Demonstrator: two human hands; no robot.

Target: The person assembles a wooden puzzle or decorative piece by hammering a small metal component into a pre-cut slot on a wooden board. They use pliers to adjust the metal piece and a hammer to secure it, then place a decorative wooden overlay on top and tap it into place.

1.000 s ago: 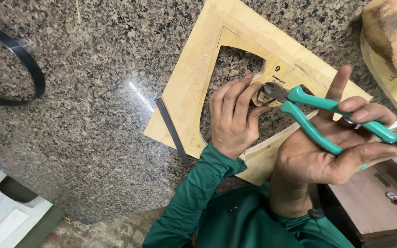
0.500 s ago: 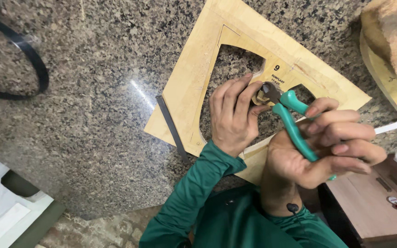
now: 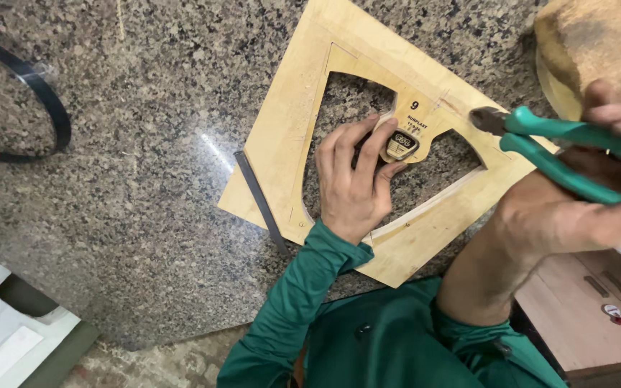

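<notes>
Now the left hand fingers pinch a small metal piece (on the wooden template); right hand fingers grip green pliers well apart.

It looked like a small craft workshop. A speckled granite worktop carried a plywood cutting template at two o'clock, green-handled pliers at three, a black strap loop at ten, and wooden blocks nearby.

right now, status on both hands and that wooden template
Left hand pinching small metal piece at wooden template. Right hand holding green pliers, clear of template. Dark strip beside template.
</notes>
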